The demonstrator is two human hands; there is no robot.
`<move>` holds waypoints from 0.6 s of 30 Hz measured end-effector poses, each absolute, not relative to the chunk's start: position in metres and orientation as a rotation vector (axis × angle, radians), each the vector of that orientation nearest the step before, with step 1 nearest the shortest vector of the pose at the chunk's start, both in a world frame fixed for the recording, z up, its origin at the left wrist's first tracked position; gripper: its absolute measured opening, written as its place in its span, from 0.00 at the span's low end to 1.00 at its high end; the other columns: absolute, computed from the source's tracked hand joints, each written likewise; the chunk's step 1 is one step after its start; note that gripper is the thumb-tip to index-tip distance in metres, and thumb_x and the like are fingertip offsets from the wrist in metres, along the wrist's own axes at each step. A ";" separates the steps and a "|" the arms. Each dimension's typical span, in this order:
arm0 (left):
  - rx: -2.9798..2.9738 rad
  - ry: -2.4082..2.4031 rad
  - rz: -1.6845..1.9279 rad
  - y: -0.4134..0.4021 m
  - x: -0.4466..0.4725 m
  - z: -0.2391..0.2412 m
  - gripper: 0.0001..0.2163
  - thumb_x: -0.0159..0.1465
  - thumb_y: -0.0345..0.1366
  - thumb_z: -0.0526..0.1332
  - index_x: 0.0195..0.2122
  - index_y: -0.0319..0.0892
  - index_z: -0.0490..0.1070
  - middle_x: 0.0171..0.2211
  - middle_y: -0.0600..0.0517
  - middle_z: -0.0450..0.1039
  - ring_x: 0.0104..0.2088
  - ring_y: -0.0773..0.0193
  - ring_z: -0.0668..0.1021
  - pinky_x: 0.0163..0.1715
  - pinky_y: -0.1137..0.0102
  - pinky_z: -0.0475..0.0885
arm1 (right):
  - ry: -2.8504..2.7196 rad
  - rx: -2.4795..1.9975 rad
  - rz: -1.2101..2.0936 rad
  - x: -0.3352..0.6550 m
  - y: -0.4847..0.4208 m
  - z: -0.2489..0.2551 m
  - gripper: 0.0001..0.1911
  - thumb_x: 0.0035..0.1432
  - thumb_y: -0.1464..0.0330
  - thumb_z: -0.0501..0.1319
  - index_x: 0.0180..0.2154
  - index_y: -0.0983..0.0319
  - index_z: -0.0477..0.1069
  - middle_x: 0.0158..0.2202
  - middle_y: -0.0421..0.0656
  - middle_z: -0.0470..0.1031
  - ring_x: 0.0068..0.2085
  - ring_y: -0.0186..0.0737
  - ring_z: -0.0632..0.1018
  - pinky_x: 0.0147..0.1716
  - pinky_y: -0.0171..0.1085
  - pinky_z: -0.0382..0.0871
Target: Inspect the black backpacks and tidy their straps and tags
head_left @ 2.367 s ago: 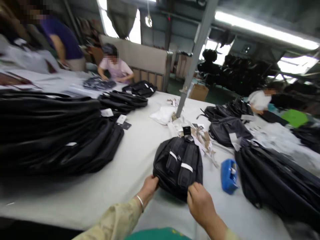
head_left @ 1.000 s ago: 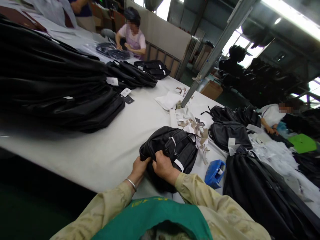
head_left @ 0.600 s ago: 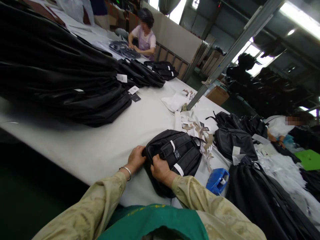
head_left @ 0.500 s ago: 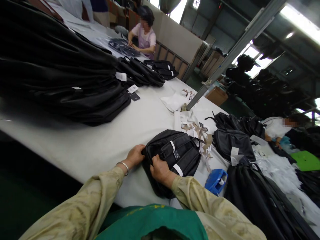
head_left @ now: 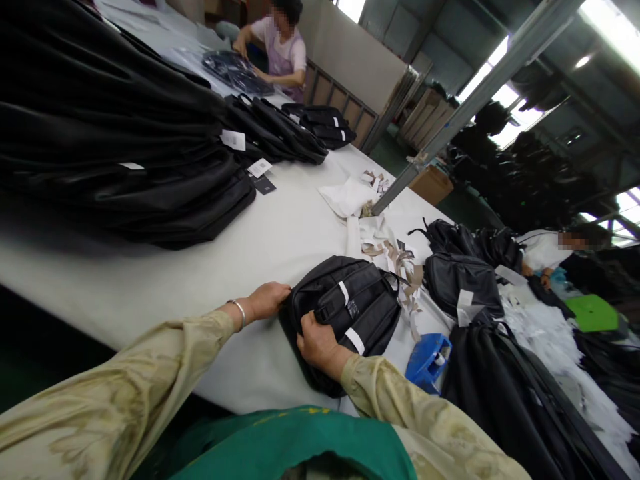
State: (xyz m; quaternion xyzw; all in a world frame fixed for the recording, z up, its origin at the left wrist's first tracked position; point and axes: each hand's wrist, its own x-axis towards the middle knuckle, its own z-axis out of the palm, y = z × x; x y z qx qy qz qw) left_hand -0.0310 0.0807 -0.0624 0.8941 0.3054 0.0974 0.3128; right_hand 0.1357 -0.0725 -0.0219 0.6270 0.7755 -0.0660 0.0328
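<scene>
A black backpack lies on the white table in front of me, its straps side up with white bands round the straps. My left hand is closed at the backpack's left edge, fingertips pinching it; a silver bracelet sits on that wrist. My right hand grips the near part of the bag beside a strap buckle, fingers curled and partly hidden. Just right of the bag stands a blue plastic holder.
Black bags are piled high at the left, with tags hanging off. Paper scraps lie by a metal post. More black bags fill the right side. One co-worker handles a plastic-wrapped item at the back; another person is at right.
My left forearm has swung out to the left and lies lower, the hand still at the backpack's edge. The right hand and backpack have barely moved. The camera view has shifted slightly.
</scene>
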 end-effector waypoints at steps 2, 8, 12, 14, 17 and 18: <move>2.333 0.847 0.275 0.078 -0.034 -0.073 0.06 0.52 0.26 0.59 0.27 0.44 0.73 0.33 0.47 0.77 0.38 0.55 0.79 0.43 0.65 0.70 | 2.334 1.870 -0.218 0.128 -0.073 -0.027 0.11 0.61 0.72 0.56 0.46 0.64 0.66 0.46 0.53 0.75 0.41 0.47 0.80 0.34 0.38 0.76; 2.181 1.099 0.278 0.070 -0.048 -0.087 0.07 0.58 0.33 0.54 0.27 0.43 0.72 0.30 0.48 0.77 0.35 0.55 0.79 0.38 0.65 0.72 | 2.301 1.738 -0.295 0.111 -0.075 -0.048 0.11 0.64 0.76 0.52 0.46 0.65 0.69 0.41 0.52 0.78 0.36 0.46 0.81 0.32 0.40 0.77; 1.971 1.106 0.345 0.060 -0.038 -0.075 0.15 0.62 0.43 0.54 0.44 0.41 0.73 0.40 0.48 0.80 0.40 0.57 0.80 0.43 0.66 0.74 | 2.302 1.776 -0.318 0.102 -0.073 -0.055 0.12 0.66 0.76 0.51 0.46 0.68 0.71 0.42 0.55 0.78 0.39 0.47 0.80 0.36 0.44 0.76; 1.911 1.166 0.396 0.052 -0.025 -0.069 0.21 0.62 0.47 0.56 0.51 0.38 0.70 0.46 0.43 0.78 0.46 0.54 0.79 0.49 0.63 0.73 | 2.319 1.812 -0.335 0.095 -0.072 -0.053 0.13 0.66 0.76 0.50 0.46 0.69 0.72 0.44 0.57 0.77 0.40 0.48 0.78 0.38 0.46 0.75; 2.069 1.332 0.317 0.042 -0.008 -0.067 0.23 0.65 0.45 0.54 0.53 0.32 0.69 0.48 0.34 0.75 0.51 0.46 0.76 0.53 0.57 0.70 | 2.317 1.902 -0.354 0.088 -0.081 -0.037 0.13 0.65 0.76 0.51 0.45 0.71 0.72 0.44 0.58 0.76 0.41 0.49 0.76 0.39 0.47 0.73; 2.138 1.354 0.266 0.040 -0.005 -0.068 0.22 0.65 0.44 0.54 0.53 0.32 0.69 0.48 0.33 0.74 0.52 0.45 0.76 0.54 0.56 0.69 | 2.333 1.928 -0.362 0.089 -0.089 -0.028 0.13 0.65 0.75 0.52 0.45 0.70 0.72 0.44 0.58 0.75 0.42 0.50 0.75 0.39 0.48 0.72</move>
